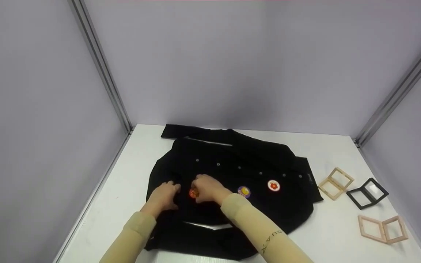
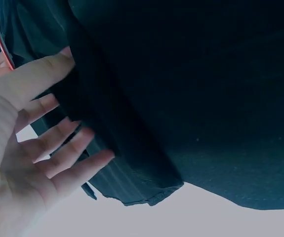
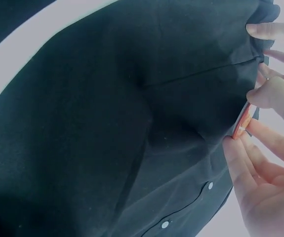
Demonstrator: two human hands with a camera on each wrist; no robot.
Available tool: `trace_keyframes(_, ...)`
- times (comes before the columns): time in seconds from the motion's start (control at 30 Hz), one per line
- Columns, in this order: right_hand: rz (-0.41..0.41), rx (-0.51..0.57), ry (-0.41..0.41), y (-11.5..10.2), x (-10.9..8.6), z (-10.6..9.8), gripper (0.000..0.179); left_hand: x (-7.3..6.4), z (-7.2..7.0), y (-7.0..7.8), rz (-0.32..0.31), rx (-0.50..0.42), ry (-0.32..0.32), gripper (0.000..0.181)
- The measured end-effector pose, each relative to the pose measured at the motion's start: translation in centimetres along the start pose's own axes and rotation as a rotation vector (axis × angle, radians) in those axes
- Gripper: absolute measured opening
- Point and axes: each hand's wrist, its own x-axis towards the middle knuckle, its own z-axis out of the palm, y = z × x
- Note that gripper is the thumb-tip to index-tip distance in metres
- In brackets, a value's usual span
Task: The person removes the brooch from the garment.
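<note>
I have the right hand point(image 1: 207, 188) over the left part of a black long-sleeved cloth shirt point(image 1: 232, 177), which lies spread on a white tabletop point(image 1: 119, 190). Its thumb and fingers pinch the rim of a round, shiny orange badge point(image 1: 194, 193), tipped nearly edge-on against the shirt in the right wrist view. The left hand point(image 1: 163, 197) rests on the shirt just left of that badge, fingers and thumb spread apart; whether the thumb nips any cloth, I cannot tell.

I read the step in hand as fixing this badge to the shirt; whether its back is fastened is hidden from me. To its right on the shirt sit a round purple badge with a yellow figure point(image 1: 244, 191) and, further along, a round white badge with a red flower point(image 1: 273, 185).

The next move, I judge, calls for steadying the cloth with the left fingers while the right pinch settles the badge flat. Beyond the shirt's right end stand a pale wooden hinged frame point(image 1: 336, 183), a black hinged frame point(image 1: 368, 194) and a pinkish wooden hinged frame point(image 1: 384, 232).
</note>
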Motion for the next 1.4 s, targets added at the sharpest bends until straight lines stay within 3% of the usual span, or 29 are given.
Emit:
trace_keyframes(0.3,0.002,0.036,-0.003,0.3,-0.2,0.2,0.047,0.5,0.0,0.4,0.103,-0.015,0.154,0.038)
trace_keyframes(0.63,-0.022,0.106,0.027,0.6,-0.5,0.1,0.039,1.2,0.3,1.4,0.232,-0.038,0.253,0.028)
trace_keyframes(1.13,-0.008,0.131,0.016,1.2,-0.5,-0.3,0.042,1.7,0.7,1.4,0.290,0.012,0.279,0.028)
trace_keyframes(1.4,-0.022,0.200,-0.003,1.4,-0.5,-0.4,0.041,2.2,0.9,1.6,0.355,0.067,0.352,0.031)
